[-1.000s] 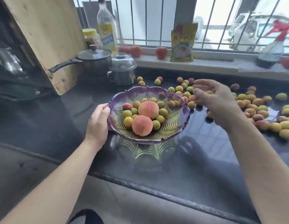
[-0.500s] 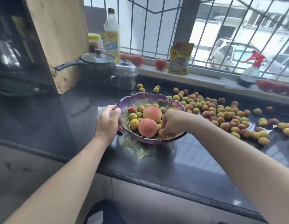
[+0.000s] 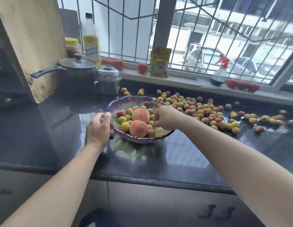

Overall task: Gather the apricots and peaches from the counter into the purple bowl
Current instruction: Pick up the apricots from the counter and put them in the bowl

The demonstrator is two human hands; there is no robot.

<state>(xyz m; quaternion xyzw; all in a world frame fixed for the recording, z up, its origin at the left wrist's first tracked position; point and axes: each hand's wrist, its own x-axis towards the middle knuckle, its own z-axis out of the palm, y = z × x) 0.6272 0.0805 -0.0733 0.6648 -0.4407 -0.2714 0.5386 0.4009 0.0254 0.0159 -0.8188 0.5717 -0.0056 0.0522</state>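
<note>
— What does the surface look like?
— A glossy black stone counter under a barred window, small apricots strewn across its right side.
— And the scalloped purple glass bowl?
— Mid-counter, holding two peaches among apricots. The left hand grips its rim; the right hand hangs over the fruit, fingers curled, their hold impossible to tell.

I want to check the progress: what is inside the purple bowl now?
Inside the purple bowl lie two peaches and many small apricots. The right hand covers the fruit on its right side, and anything under the peaches is hidden.
</note>
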